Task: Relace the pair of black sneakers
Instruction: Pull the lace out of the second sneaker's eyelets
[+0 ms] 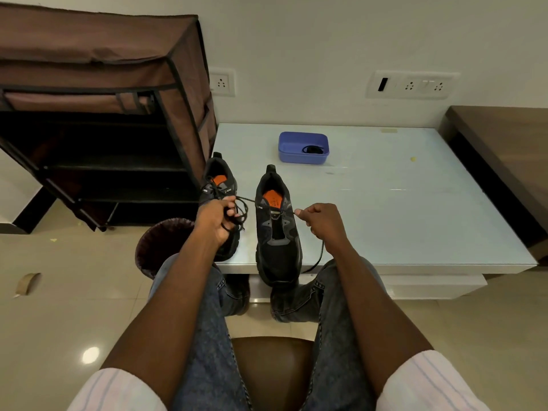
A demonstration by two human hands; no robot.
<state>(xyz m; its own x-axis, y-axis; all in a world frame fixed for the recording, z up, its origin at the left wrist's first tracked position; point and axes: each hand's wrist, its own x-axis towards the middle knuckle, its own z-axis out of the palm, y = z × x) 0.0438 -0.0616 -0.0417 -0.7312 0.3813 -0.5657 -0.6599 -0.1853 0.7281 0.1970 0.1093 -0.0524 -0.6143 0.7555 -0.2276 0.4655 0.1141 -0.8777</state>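
Two black sneakers with orange insoles stand on the pale glass table [400,203], toes toward me. The right sneaker [277,232] overhangs the front edge; a black lace [249,200] runs through its upper eyelets. My left hand [213,219] grips a bundle of that lace left of the shoe. My right hand [321,219] pinches the other end, whose tail hangs down past the table edge. The left sneaker [218,185] stands behind my left hand, partly hidden.
A blue plastic tub [302,148] holding a coiled black lace sits at the table's back. A brown fabric shoe rack [103,114] stands on the left, a dark waste bin [163,241] below it by my knee. A wooden cabinet [504,137] borders the right.
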